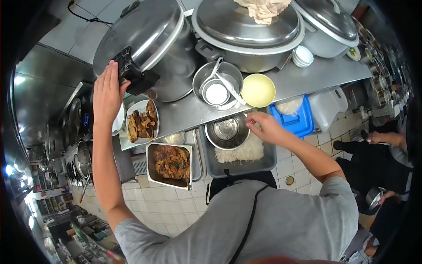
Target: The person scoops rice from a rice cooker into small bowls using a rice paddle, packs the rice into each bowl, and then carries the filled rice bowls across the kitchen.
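Observation:
My left hand (108, 93) reaches up to the black handle (132, 74) at the front of the large steel cooker (140, 31). Its fingers lie along one side of the handle and the thumb is on the other. Lower on the right, my right hand (264, 126) has its fingers closed at the rim of a round metal pot (226, 132); the exact grip is partly hidden. The pot rests tilted in a grey tub (269, 163) on white rice (241, 152). The cooker's lid is down.
On the steel counter (303, 86) stand a metal pot (200, 72) with ladles, a yellow bowl (258, 90), another cooker (250, 31) and white bowls (302, 56). A plate of browned food (143, 121) and a tray (169, 165) sit left. Another person (382, 154) stands right.

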Available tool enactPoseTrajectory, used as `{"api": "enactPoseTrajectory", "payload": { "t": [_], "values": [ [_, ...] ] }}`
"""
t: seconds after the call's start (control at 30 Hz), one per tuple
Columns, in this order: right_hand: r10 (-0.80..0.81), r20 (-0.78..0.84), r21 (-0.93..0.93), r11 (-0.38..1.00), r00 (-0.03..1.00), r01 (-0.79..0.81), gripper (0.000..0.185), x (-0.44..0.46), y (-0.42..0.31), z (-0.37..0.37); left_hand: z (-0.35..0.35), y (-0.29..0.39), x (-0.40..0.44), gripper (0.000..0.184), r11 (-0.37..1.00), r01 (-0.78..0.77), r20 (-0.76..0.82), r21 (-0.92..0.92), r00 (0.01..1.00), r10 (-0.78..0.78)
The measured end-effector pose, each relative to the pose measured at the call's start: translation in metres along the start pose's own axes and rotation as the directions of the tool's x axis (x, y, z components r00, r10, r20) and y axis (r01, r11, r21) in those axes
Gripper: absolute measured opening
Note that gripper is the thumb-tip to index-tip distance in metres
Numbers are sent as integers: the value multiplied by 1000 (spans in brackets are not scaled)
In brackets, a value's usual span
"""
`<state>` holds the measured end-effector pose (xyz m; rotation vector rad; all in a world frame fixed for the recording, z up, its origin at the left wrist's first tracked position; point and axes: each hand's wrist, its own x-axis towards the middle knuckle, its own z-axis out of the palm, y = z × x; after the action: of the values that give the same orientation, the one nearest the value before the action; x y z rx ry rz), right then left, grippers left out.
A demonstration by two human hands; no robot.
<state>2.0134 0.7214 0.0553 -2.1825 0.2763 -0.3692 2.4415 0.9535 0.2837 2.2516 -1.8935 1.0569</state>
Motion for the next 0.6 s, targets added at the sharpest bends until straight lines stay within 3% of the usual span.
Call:
{"api": "enactPoseTrajectory", "payload": {
  "t": [0.1,0.17,0.23,0.3,0.37,0.4,0.43,0.47,0.53,0.57,0.6],
  "values": [
    [46,-64,4,999,997,-46,17,-3,-1,15,-14,-13,18,68,996,-33,-28,78,999,35],
    [63,-17,102,993,998,-61,16,-3,-10,27,-39,-39,43,62,1000,22,-8,11,1000,-22],
    [52,-32,83,995,998,-49,16,5,-19,31,-58,-80,74,55,990,118,18,-73,993,-117],
    [8,-62,14,1000,998,-7,15,11,-27,39,-85,-115,115,51,998,-59,-77,24,995,61],
    [26,-66,-31,999,997,-28,15,25,-42,39,-94,-173,154,50,974,-39,-251,225,963,96],
    [77,-98,-17,997,992,-79,15,29,-48,42,-93,-180,175,50,977,-41,-266,208,959,97],
    [130,-127,-1,991,983,-131,15,35,-55,46,-90,-169,196,50,907,190,-289,376,954,-80],
    [150,-136,-13,988,979,-153,15,39,-62,50,-90,-156,217,69,760,395,-333,515,910,-247],
    [156,-149,-52,985,976,-165,15,46,-75,55,-122,-186,244,84,903,398,-30,165,917,-398],
    [174,-160,-65,980,972,-186,15,47,-84,57,-139,-202,258,92,887,461,123,-9,881,-457],
    [189,-146,-68,977,971,-200,15,47,-94,59,-147,-226,278,84,652,597,353,-467,802,-481]
  ]
}}
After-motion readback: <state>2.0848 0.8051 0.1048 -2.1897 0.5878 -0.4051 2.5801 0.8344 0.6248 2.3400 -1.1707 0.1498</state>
